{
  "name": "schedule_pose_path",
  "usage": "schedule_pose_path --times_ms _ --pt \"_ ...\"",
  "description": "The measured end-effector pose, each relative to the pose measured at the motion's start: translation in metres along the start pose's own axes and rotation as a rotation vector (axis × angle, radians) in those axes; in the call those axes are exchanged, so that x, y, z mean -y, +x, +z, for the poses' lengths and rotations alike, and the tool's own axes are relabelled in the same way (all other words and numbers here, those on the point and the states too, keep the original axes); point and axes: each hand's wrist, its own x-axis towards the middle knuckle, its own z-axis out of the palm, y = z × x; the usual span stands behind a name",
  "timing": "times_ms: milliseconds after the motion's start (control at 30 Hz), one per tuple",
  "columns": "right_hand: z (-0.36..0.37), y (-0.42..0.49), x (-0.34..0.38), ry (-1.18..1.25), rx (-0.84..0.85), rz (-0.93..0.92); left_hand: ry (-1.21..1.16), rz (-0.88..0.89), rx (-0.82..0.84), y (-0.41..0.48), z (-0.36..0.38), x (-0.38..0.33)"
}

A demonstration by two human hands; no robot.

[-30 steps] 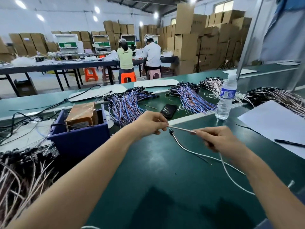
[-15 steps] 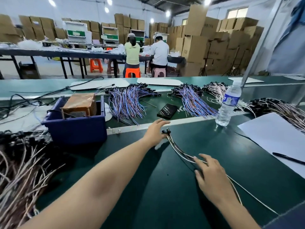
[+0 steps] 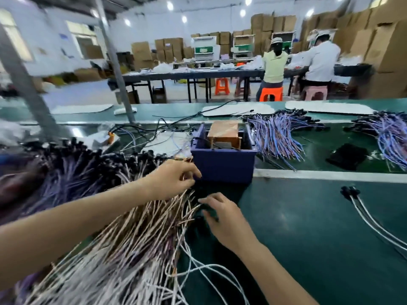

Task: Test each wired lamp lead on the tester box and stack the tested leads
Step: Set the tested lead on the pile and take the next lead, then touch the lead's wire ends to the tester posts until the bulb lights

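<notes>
At the near left of the dark green tabletop (image 3: 308, 234), a large heap of untested lamp leads (image 3: 132, 238), pale pinkish-white wires ending in black sockets, fans out with its long axes running from the lower left up toward the blue plastic tester box (image 3: 222, 164). Left hand (image 3: 174, 179): fingers curled together at the heap's upper edge, just beside the box's near left corner, apparently pinching the tips of one or a few leads; motion blur hides exactly how many. Right hand (image 3: 222, 219): lying just below and to the right of the left, fingers bent and loosely gathered over the wire ends at the heap's right fringe; whether it grips a wire cannot be told. Both hands thus sit at the same end of the leads, with the left nearer the box. Judged from this, the step in hand is drawing out the next lead, which would be pulled along its own axis toward the box. Well apart on the right lies the small stack of tested white leads (image 3: 370, 219), sockets pointing away from the person.
</notes>
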Motion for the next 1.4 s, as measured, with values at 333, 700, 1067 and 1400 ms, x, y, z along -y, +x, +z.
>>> schedule_pose_path --times_ms 333,700,1067,1400 --pt "0.011 0.001 -0.001 0.092 0.053 -0.045 0.090 -0.035 0.091 -0.048 0.030 0.020" --pt "-0.030 0.000 -0.031 -0.017 -0.895 0.193 -0.210 -0.094 0.210 -0.044 0.036 -0.016" --pt "-0.073 -0.011 -0.070 0.018 -1.159 0.589 -1.096 -0.206 0.018 -0.008 -0.028 -0.049" --pt "-0.075 -0.015 -0.080 0.117 -1.034 0.759 -2.005 -0.204 0.158 0.002 -0.063 -0.026"
